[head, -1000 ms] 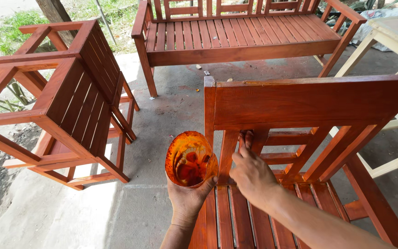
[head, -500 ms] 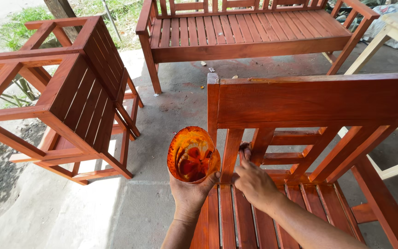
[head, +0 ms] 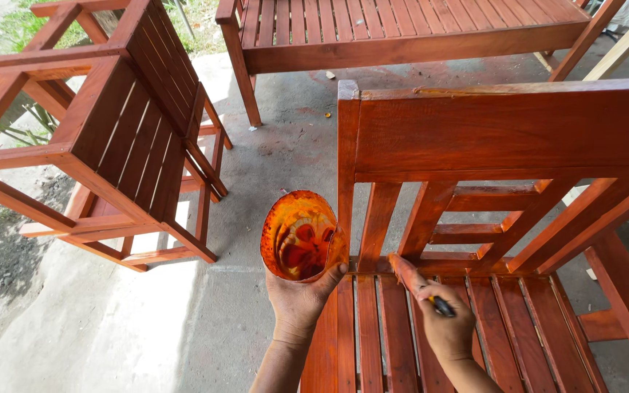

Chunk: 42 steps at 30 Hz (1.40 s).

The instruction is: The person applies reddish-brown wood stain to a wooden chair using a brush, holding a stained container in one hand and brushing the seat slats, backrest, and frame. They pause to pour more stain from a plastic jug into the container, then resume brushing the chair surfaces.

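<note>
A red-brown chair (head: 111,138) lies tipped on its side on the concrete floor (head: 271,153), a long slatted bench (head: 402,29) beyond, grass (head: 1,29) behind.

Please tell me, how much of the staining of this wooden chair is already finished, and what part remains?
Looks done: the chair's top rail and back slats are already red-brown and glossy. In hand: the left hand holds a cut plastic cup of stain, and the right hand presses a brush where the seat slats meet the back. Left: I cannot tell; the seat's front part is out of view.
</note>
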{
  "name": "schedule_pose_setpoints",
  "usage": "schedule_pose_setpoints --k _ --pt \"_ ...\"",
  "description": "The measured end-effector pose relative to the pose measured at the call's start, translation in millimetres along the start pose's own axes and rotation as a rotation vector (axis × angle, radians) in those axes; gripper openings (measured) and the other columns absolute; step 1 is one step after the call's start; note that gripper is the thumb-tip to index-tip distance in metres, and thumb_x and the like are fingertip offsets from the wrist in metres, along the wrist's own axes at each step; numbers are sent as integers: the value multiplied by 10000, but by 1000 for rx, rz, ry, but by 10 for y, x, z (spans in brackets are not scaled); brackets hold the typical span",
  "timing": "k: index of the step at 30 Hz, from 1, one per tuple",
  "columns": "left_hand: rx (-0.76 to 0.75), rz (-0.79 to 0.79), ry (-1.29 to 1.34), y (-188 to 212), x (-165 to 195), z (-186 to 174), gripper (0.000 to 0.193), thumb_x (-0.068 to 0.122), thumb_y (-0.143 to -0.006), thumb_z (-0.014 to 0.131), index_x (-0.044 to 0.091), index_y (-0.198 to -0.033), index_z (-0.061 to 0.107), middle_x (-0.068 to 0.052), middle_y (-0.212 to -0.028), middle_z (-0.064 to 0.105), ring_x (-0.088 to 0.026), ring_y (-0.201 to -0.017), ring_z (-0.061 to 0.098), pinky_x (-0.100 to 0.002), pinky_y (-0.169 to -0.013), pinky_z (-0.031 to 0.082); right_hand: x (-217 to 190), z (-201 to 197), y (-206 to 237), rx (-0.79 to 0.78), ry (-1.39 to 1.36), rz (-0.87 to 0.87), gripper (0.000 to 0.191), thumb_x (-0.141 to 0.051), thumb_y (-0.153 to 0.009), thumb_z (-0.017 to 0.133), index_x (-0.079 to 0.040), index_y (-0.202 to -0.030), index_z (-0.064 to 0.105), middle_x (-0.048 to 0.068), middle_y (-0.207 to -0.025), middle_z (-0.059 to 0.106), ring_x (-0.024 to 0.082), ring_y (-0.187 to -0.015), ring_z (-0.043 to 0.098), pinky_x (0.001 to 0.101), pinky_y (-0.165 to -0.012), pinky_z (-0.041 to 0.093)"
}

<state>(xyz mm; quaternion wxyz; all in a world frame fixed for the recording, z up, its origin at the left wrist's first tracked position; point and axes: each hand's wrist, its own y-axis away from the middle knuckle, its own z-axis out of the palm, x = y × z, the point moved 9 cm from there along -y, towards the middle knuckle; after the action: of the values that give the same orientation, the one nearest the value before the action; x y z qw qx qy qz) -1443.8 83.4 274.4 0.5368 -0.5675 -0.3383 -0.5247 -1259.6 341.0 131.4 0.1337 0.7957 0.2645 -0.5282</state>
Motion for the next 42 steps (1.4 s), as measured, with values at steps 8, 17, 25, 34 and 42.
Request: schedule_pose_setpoints --k 8,17,25,34,42 --pt "24 25 -56 43 -68 -156 845 345 -667 957 39 -1282 464 -102 -1242 657 -228 -1164 690 -369 -1010 595 -65 603 -141 43 49 -260 100 -19 -868 753 -102 -908 717 40 -971 759 189 -917 724 304 -793 577" --pt "14 1 -47 66 -96 -230 852 345 -677 947 32 -1300 458 -102 -1254 659 -223 -1164 694 -356 -999 605 1140 781 -296 -23 -668 496 167 43 -835 702 -108 -900 671 11 -969 712 189 -914 727 351 -778 650" --pt "-1 64 24 50 -93 -99 839 332 -695 959 14 -1303 476 -121 -1268 652 -238 -1174 685 -362 -1005 601 775 764 -403 -189 -393 227 110 13 -834 734 -70 -883 680 57 -897 727 137 -771 704 302 -648 611" --pt "-3 16 21 1 -49 -146 800 310 -686 958 12 -1276 507 -115 -1222 692 -220 -1131 709 -352 -986 607 -487 630 272 -113 56 -316 64 -72 -831 711 -131 -819 688 -2 -780 746 89 -655 717 251 -527 550" --pt "29 -26 -42 79 -175 -449 802 300 -666 961 20 -1255 494 -97 -1200 694 -213 -1121 709 -338 -971 610 -733 839 422 53 -3 -513 61 -64 -868 690 -113 -892 664 73 -976 746 205 -862 742 310 -713 598"
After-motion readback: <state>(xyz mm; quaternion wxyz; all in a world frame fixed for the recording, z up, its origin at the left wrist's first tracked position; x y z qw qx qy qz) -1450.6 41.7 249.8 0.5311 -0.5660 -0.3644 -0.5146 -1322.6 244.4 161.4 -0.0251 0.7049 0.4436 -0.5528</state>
